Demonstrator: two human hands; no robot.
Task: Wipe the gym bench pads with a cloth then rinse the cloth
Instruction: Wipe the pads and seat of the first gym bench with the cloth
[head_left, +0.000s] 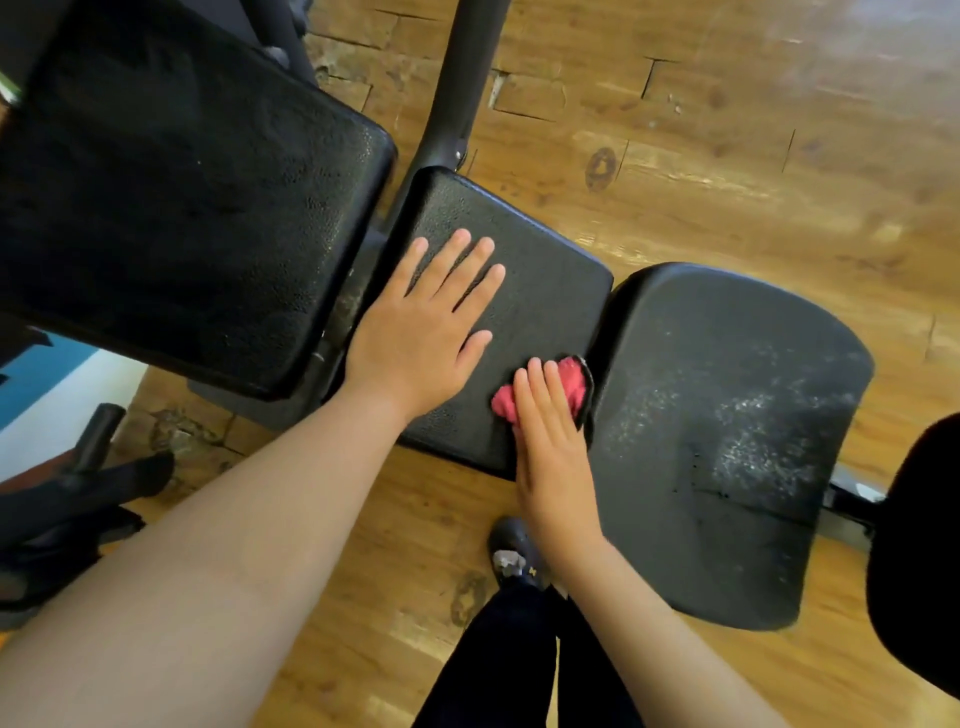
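Wood-plank flooring (675, 156) lies beneath a black bench whose left pad (182, 208) is cut off by the frame edge. On the middle pad (545, 291) the left hand (415, 338) rests flat, fingers spread, holding nothing. The right hand (550, 431) presses straight fingers on a pink cloth (571, 384) at that pad's near right corner, hiding most of it.
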